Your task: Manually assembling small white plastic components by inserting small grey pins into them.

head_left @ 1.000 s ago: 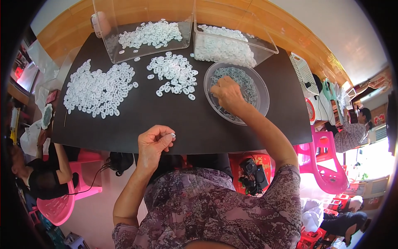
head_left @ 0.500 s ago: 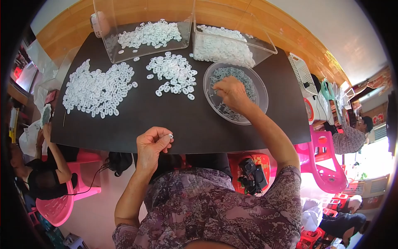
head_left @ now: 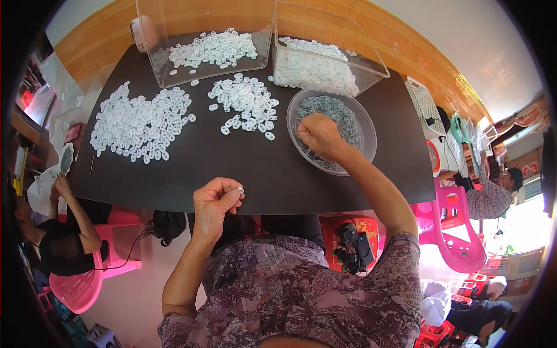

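Between the thumb and fingers of my left hand (head_left: 217, 202) is a small white oval piece (head_left: 241, 190), held above the near edge of the dark table. My right hand (head_left: 321, 135) is closed over the round clear bowl (head_left: 368, 141), its fingers curled down. Many small grey screws (head_left: 342, 119) fill the bowl. Whatever my right fingertips pinch is hidden by the hand. Straight ahead lies a small heap of white oval pieces with holes (head_left: 246, 100), and a larger heap of the same pieces (head_left: 139, 124) spreads over the table's left side.
Two clear plastic bins stand at the back, the left bin (head_left: 203, 75) on its side and the right bin (head_left: 362, 72) holding more white pieces. A person (head_left: 64, 238) sits at the left. Pink chairs (head_left: 458, 232) and a white basket (head_left: 420, 104) are at the right.
My right hand has turned slightly and closed tighter, shifting a little toward me over the bowl. My left hand stays in place with the white piece.
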`<state>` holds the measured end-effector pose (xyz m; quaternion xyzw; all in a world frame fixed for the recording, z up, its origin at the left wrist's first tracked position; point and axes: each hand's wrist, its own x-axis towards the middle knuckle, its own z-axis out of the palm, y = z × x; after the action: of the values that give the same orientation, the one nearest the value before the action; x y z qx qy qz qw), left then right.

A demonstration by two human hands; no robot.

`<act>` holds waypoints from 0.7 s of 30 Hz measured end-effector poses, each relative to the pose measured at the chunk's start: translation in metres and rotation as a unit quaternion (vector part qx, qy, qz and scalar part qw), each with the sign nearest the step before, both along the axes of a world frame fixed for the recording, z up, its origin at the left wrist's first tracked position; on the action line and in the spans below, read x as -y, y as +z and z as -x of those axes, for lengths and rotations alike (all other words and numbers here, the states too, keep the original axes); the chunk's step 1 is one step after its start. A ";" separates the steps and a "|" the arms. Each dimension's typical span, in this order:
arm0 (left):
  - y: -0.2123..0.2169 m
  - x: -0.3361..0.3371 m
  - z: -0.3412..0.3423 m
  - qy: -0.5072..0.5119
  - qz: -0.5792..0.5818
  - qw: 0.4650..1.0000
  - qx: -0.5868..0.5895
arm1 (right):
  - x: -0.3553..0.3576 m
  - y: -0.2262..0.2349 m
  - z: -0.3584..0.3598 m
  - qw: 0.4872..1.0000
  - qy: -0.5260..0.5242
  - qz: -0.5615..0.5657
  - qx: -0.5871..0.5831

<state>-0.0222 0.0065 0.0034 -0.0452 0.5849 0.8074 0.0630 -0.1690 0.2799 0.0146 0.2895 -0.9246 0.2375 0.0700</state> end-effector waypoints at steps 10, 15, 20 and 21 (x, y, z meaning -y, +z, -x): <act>0.001 0.000 0.002 0.005 -0.007 1.000 0.004 | -0.008 0.006 -0.003 0.998 -0.053 0.040 0.001; -0.002 0.001 0.001 0.002 -0.009 1.000 0.000 | -0.009 0.001 -0.006 0.999 0.024 0.030 -0.028; -0.001 0.000 0.001 0.001 -0.008 1.000 -0.002 | -0.003 -0.010 -0.006 0.994 0.034 -0.019 -0.098; -0.001 0.000 0.001 0.002 -0.010 1.000 -0.002 | -0.001 -0.009 -0.007 0.993 0.037 -0.026 -0.108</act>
<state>-0.0227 0.0062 0.0023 -0.0445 0.5767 0.8135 0.0608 -0.1624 0.2813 0.0053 0.3492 -0.9060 0.1835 0.1531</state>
